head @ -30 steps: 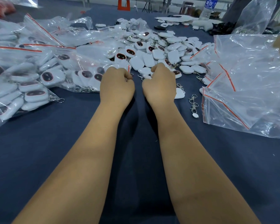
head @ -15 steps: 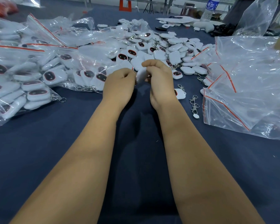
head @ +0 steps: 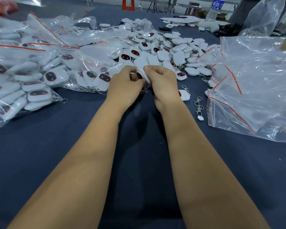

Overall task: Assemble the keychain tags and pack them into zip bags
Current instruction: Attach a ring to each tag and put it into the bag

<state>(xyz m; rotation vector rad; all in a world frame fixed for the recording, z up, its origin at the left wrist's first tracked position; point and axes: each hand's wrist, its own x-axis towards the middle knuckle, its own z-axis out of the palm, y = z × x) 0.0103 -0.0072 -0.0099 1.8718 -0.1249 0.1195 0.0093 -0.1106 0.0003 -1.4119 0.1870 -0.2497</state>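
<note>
My left hand (head: 125, 86) and my right hand (head: 162, 83) meet above the dark blue table (head: 139, 154), both pinching one white keychain tag (head: 141, 73) with a dark face; a metal clip hangs below it. Behind them lies a heap of loose white tags (head: 163, 50). Filled zip bags (head: 31, 76) with red seal strips lie to the left. A single tag (head: 183, 95) and a loose metal clasp (head: 198, 106) rest right of my right wrist.
A pile of empty clear zip bags (head: 254, 83) covers the right side. A water bottle (head: 215, 7) and more white parts stand at the far edge. An orange object (head: 128, 4) sits beyond the table.
Both hands lifted from the table with fists down and came together, raising a white tag between the fingertips and turning it so its dark face shows.
</note>
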